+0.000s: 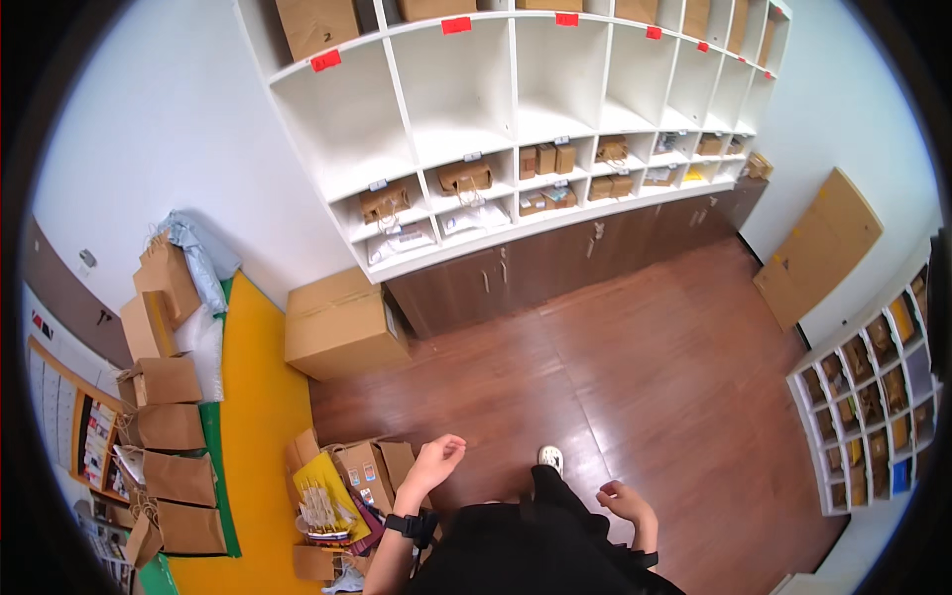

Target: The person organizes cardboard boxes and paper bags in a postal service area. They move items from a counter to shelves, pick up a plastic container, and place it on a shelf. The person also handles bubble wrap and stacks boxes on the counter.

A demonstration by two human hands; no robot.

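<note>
My left hand [439, 462] hangs over the wooden floor, fingers loosely bent and nothing in them. Nearest to it is an open cardboard box [364, 465] with small stickers. Beside that box, a model sailing ship [321, 513] lies against a yellow bag or sheet [327, 476]. My right hand [626, 502] is also bare, its fingers curled but apart, above the floor. Between the hands, one foot in a pale shoe [551, 458] steps forward. Ahead stands a white cubby shelf [450, 78], its lower compartments holding paper bags [465, 177], small cartons [547, 158] and plastic mailers [474, 216].
A large carton [338, 320] sits by the dark cabinets [550, 268]. Left, a yellow counter [260, 416] with green edging bears a row of kraft bags [178, 476]. A brown board [822, 249] leans on the right wall, near another parcel rack [825, 439].
</note>
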